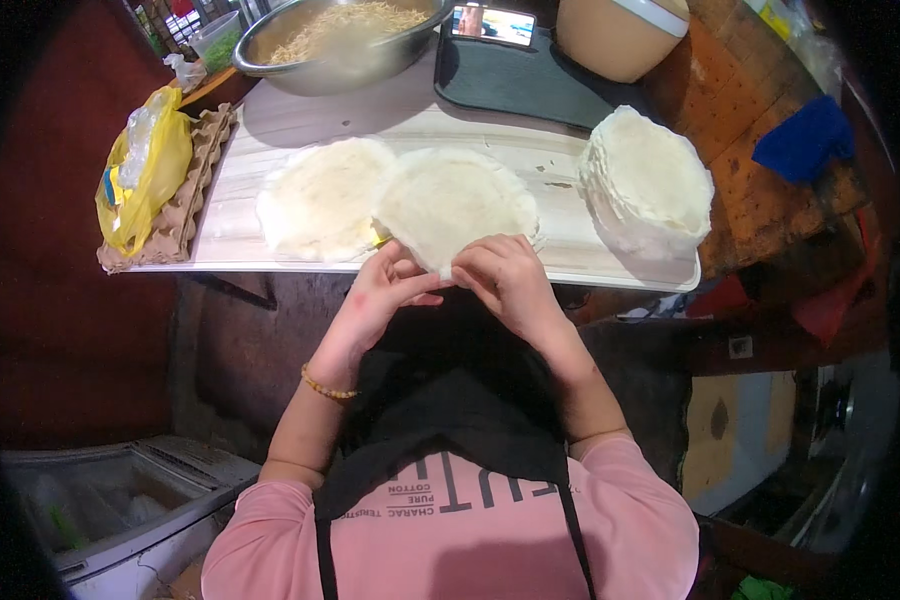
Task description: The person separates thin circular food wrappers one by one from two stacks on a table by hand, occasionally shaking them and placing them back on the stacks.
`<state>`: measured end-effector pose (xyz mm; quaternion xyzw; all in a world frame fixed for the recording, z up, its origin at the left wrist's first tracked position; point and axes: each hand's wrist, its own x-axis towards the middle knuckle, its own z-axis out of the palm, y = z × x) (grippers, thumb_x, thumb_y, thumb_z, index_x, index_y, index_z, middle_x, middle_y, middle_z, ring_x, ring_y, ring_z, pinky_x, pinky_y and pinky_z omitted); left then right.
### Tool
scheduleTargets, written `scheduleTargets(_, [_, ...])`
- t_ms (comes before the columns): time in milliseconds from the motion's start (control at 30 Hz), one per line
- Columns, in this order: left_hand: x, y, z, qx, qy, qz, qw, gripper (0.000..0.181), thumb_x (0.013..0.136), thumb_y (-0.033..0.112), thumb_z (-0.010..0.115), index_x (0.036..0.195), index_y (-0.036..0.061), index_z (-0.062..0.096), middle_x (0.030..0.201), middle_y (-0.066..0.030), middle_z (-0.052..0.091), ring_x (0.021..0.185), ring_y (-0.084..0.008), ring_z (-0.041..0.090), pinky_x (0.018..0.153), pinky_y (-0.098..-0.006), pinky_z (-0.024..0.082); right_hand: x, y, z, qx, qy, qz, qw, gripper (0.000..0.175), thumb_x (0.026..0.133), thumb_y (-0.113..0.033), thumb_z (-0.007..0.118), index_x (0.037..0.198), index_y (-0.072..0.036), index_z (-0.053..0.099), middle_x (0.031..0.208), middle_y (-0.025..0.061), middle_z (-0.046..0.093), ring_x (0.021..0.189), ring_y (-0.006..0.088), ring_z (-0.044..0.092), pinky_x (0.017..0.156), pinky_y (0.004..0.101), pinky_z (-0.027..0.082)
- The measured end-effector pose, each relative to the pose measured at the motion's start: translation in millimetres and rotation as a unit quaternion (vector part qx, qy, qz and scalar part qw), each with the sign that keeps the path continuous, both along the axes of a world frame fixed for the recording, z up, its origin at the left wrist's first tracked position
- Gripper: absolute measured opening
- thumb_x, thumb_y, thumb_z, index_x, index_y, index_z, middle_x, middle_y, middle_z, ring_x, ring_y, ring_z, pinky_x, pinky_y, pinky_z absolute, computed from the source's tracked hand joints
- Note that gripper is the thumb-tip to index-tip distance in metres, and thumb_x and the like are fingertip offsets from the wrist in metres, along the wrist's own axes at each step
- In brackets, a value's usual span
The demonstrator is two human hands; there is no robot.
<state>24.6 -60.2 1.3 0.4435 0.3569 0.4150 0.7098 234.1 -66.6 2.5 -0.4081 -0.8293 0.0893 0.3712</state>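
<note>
My left hand [386,289] and my right hand [506,277] meet at the table's front edge. Between the fingertips of both is the near edge of a thin, round, pale sheet [457,195], perhaps a dough wrapper; my fingers partly hide that edge. This sheet overlaps the right side of another round pale sheet [322,199], which lies flat on the table. A small yellow scrap [380,234] shows between the two, close to my left fingers. To the right stands a thick stack of similar round sheets [649,176].
A steel bowl [330,71] of shredded food stands at the back, beside a black tray [510,82] bearing a lit phone [493,25]. A tan pot [615,37] is behind. At left, a yellow plastic bag [154,180] rests on an egg carton [199,172]. A blue cloth [806,141] lies right.
</note>
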Motion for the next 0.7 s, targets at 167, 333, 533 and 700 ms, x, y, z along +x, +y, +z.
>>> scheduleTargets(167, [-6, 6, -11, 0.001, 0.012, 0.011, 1.000, 0.037, 0.091, 0.004, 0.066, 0.125, -0.0038, 0.051, 0.109, -0.0131, 0.068, 0.096, -0.0187, 0.069, 0.080, -0.0313, 0.060, -6, 4, 9, -0.006, -0.011, 0.019, 1.000, 0.016, 0.082, -0.018, 0.074, 0.091, -0.009, 0.064, 0.087, 0.0066, 0.065, 0.085, 0.0267, 0.062, 0.080, 0.0377, 0.044])
scheduleTargets(333, [-5, 9, -6, 0.006, 0.021, 0.009, 1.000, 0.035, 0.091, 0.004, 0.066, 0.122, -0.0031, 0.052, 0.109, -0.0124, 0.068, 0.097, -0.0180, 0.068, 0.081, -0.0314, 0.059, -8, 7, 5, -0.018, -0.023, 0.009, 1.000, 0.016, 0.083, -0.018, 0.073, 0.093, -0.009, 0.066, 0.087, 0.0073, 0.065, 0.083, 0.0276, 0.063, 0.078, 0.0374, 0.044])
scheduleTargets(533, [-6, 9, -4, 0.008, 0.046, 0.006, 0.999, 0.030, 0.093, 0.008, 0.065, 0.119, -0.0018, 0.053, 0.107, -0.0106, 0.068, 0.098, -0.0167, 0.068, 0.081, -0.0304, 0.058, -8, 11, 4, -0.018, -0.001, 0.023, 1.000, 0.009, 0.087, -0.017, 0.068, 0.089, -0.008, 0.066, 0.085, 0.0071, 0.065, 0.081, 0.0275, 0.062, 0.076, 0.0371, 0.044])
scheduleTargets(700, [-6, 14, -8, 0.010, 0.055, 0.014, 0.998, 0.029, 0.095, 0.011, 0.064, 0.119, -0.0003, 0.054, 0.107, -0.0095, 0.068, 0.095, -0.0152, 0.068, 0.079, -0.0293, 0.058, -10, 15, 1, -0.014, 0.015, 0.019, 1.000, 0.009, 0.088, -0.017, 0.068, 0.088, -0.008, 0.066, 0.084, 0.0074, 0.065, 0.079, 0.0274, 0.062, 0.075, 0.0375, 0.044])
